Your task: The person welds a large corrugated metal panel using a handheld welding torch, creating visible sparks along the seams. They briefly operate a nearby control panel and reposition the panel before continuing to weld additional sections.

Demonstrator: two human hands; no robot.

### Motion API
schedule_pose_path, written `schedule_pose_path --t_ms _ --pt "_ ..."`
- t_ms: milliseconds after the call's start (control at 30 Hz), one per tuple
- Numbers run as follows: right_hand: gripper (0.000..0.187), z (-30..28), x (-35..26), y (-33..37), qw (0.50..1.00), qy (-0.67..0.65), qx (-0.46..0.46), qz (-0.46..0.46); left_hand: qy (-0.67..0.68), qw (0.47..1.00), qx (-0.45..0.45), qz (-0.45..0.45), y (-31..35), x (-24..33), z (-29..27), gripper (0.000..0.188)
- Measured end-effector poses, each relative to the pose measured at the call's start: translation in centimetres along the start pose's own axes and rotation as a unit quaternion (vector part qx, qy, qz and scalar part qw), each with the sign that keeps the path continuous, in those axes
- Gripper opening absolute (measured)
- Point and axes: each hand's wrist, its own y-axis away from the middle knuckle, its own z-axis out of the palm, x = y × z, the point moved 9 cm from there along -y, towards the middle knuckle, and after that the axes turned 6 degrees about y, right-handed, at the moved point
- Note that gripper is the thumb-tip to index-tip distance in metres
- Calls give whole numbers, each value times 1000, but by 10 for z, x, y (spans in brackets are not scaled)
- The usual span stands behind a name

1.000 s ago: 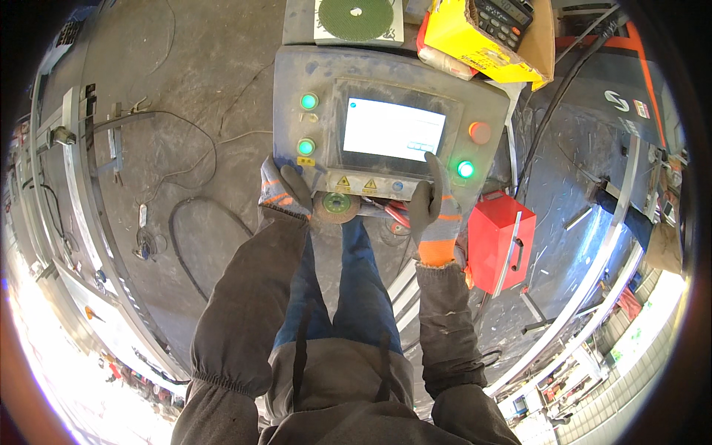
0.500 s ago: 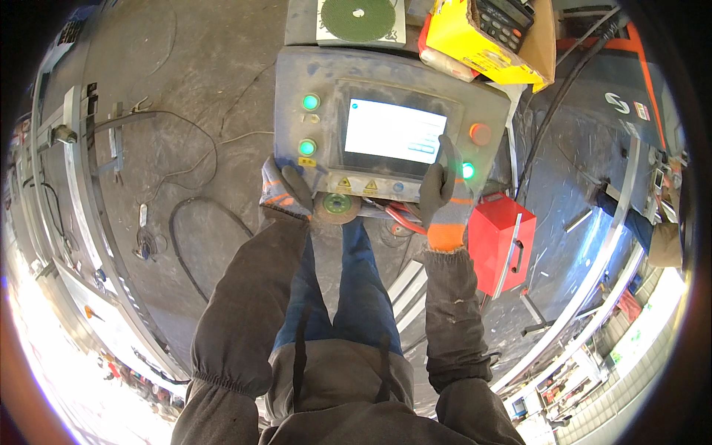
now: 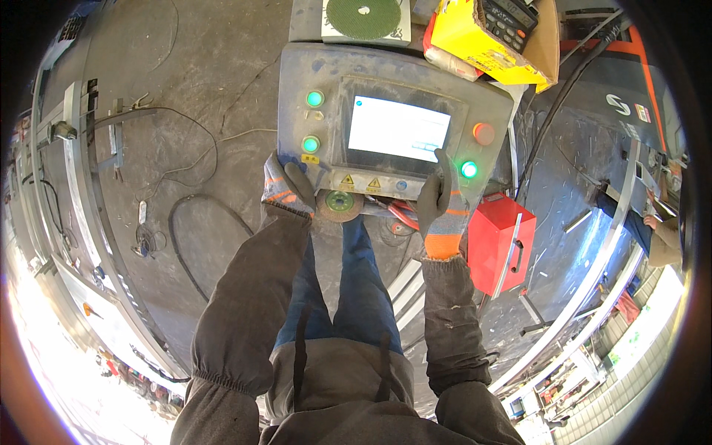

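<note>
Right hand [image 3: 445, 204]: gloved, nothing seen held; index finger extended to the lower right corner of the screen [image 3: 397, 126], actual contact too fine to confirm; other fingers mostly hidden, so cannot tell how far curled.
Left hand [image 3: 285, 189]: gloved, closed round the lower left corner of the control panel [image 3: 300, 70], thumb on the front.
Panel work: apparently mid-entry; power on and a page displayed; remaining steps not readable from the washed-out display.
Panel place: directly ahead, between both hands.
Panel look: grey, dusty, scuffed; screen bright white, small bluish patch near the fingertip.
Panel buttons: two green buttons [image 3: 315, 99] at left, one above the other; at right, a red button [image 3: 483, 133] above a glowing green button [image 3: 469, 170].
Below the panel: worn abrasive disc [image 3: 340, 202], just beside the left hand.
Right of the right hand: red box [image 3: 493, 241] with black handle.
Beyond the panel: green disc [image 3: 363, 16]; yellow box [image 3: 463, 41] with black keypad device [image 3: 508, 22] inside.
Far right: another person's hand [image 3: 653, 222], well apart.
</note>
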Motion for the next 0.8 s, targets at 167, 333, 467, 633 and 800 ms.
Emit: schedule_pose_path --t_ms 167,333,467,633,800 --pt "49 11 5 1 998 0 -59 35 -17 1000 -16 -8 -1 1 0 53" --pt "49 16 -2 0 995 -33 -86 41 -7 1000 1 -19 0 3 -1 52" --pt "47 14 -3 1 996 -4 -84 39 61 997 -14 -44 -1 2 3 52" --pt "46 9 -1 2 998 18 -58 27 57 998 -14 -29 -2 4 3 52" --pt "40 -2 3 3 998 10 -36 54 -54 998 1 -17 0 2 -2 51"
